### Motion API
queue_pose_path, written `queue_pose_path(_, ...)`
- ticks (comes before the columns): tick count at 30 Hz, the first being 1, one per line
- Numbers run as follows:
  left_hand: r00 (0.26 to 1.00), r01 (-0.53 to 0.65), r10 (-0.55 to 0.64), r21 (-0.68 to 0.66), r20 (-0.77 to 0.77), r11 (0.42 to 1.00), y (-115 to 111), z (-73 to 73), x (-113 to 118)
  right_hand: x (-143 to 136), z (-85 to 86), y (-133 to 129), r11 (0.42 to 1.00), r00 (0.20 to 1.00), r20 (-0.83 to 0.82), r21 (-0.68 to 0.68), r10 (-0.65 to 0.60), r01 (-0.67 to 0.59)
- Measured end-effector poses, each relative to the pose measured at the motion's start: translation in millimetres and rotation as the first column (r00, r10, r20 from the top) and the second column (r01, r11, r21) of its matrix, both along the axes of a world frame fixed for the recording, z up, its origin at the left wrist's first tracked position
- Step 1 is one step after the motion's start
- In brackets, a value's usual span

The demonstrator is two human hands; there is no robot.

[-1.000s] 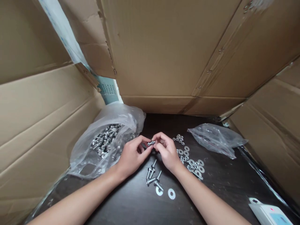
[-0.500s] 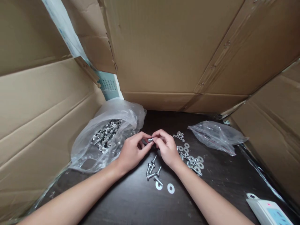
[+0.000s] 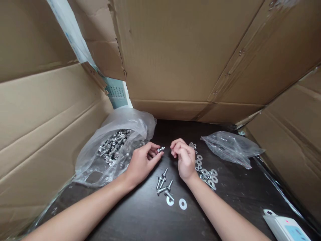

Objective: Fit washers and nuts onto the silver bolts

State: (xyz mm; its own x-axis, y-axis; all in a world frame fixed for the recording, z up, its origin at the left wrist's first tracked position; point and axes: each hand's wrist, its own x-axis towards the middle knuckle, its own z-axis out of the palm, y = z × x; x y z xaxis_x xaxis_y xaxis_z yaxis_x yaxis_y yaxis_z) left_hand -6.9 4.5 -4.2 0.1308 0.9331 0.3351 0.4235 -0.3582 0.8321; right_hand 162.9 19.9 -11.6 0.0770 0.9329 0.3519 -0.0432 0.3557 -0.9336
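Between the thumb and fingers of my left hand (image 3: 142, 162) is a small silver bolt (image 3: 161, 149), its tip pointing right. My right hand (image 3: 185, 159) is a short way to the right, its fingers curled; whether anything small is in them is hidden. Several silver bolts (image 3: 163, 182) lie on the dark table between my forearms. Two flat washers, one (image 3: 183, 204) apart and one (image 3: 170, 201) partly under a bolt, lie nearer me. Beyond my right wrist are more washers (image 3: 214, 179) and small nuts (image 3: 192, 145).
An open clear plastic bag (image 3: 87, 167) full of metal fasteners (image 3: 112, 147) stands at the left. Another clear bag (image 3: 230, 147) lies flat at the right. A white device (image 3: 286, 227) sits at the lower right. Cardboard walls (image 3: 180, 60) surround the dark table (image 3: 140, 217).
My right hand has let go of the bolt and moved right, its fingers curling. My left hand has stayed in place with the bolt.
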Motion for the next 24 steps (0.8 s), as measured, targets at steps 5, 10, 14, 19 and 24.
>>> queue_pose_path(5, 1.0, 0.018, -0.017, 0.02, -0.013, 1.0, 0, 0.7, 0, -1, 2.7, 4, 0.986, 0.997, 0.0, -0.147, 0.078, -0.077)
queue_pose_path(10, 0.999, 0.023, -0.022, 0.019, -0.026, 1.0, 1, -0.3, -1, -3, 9.2, 3, 0.99, 0.992, 0.068, -0.102, 0.106, -0.099)
queue_pose_path(14, 0.999, 0.023, -0.023, -0.006, -0.043, 1.0, 1, -0.9, -1, -2, 9.4, 2, 0.99, 0.997, 0.001, -0.116, 0.079, -0.079)
queue_pose_path(19, 0.998, 0.032, -0.032, -0.005, -0.048, 0.999, 1, 0.3, -1, -3, 6.4, 6, 0.982, 0.994, 0.008, -0.159, 0.109, -0.106)
queue_pose_path(24, 0.998, 0.032, -0.033, -0.004, -0.049, 0.999, 2, 0.4, 0, -6, -1.0, 8, 0.993, 0.991, 0.115, -0.098, 0.069, -0.057)
